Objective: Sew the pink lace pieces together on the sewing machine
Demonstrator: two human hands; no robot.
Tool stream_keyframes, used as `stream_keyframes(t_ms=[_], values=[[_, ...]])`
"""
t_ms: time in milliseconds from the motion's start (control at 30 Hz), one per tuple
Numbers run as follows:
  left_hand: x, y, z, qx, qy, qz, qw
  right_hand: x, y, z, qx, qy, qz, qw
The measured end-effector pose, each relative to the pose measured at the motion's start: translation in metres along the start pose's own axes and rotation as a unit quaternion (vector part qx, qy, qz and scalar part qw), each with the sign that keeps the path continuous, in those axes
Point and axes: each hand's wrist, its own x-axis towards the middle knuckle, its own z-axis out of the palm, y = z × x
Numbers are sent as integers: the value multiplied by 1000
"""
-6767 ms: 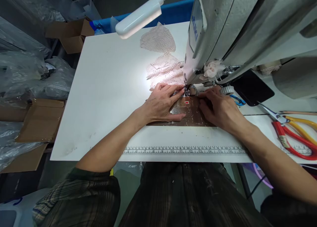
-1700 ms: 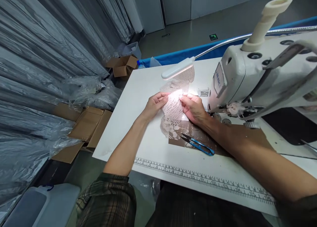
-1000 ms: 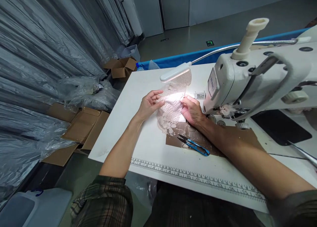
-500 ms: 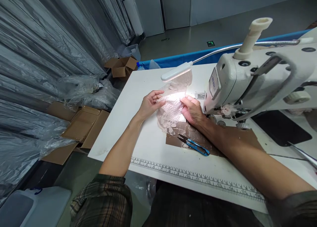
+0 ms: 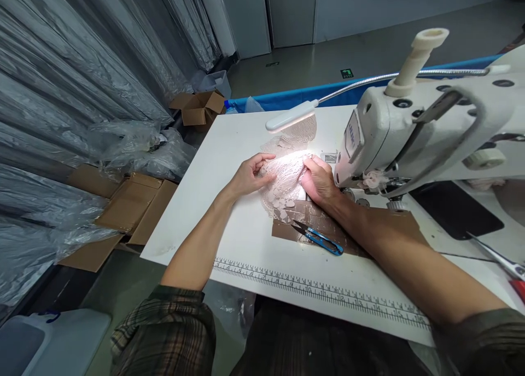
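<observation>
A piece of pale pink lace fabric (image 5: 283, 185) lies under the lamp's bright light, bunched toward its right side. My right hand (image 5: 319, 181) pinches the lace's right edge between thumb and fingers. At the left edge is my left hand (image 5: 250, 174), thumb and fingers apart and their tips touching the lace. Blue-handled thread snips (image 5: 318, 237) rest on a brown taped sheet (image 5: 303, 214), just below the lace. The white sewing machine (image 5: 377, 129) stands right of my right hand, with a pink fabric flower (image 5: 374, 179) near its needle area.
A white lamp (image 5: 291, 117) on a bendable neck hangs low over the lace. A printed ruler (image 5: 311, 291) runs along the front of the white table (image 5: 192, 201). A black phone-like slab (image 5: 455, 209) and scissors (image 5: 496, 258) lie at right. Cardboard boxes (image 5: 131, 203) stand on the left.
My right hand has gathered more of the lace's right side, which is now more bunched. My left thumb and fingers are a little wider apart. The view has shifted slightly.
</observation>
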Motion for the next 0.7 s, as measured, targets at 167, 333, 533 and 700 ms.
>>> stream_keyframes(t_ms=[167,333,533,700], values=[[1,-4,-8,40,44,40,997,5,3,-4,13,36,-19,999],[4,-10,-10,80,88,103,988,8,6,-6,14,74,-31,997],[3,-12,-6,135,120,101,978,5,4,-7,2,72,-40,997],[2,-9,-5,126,144,83,978,6,5,-8,-16,72,-47,996]])
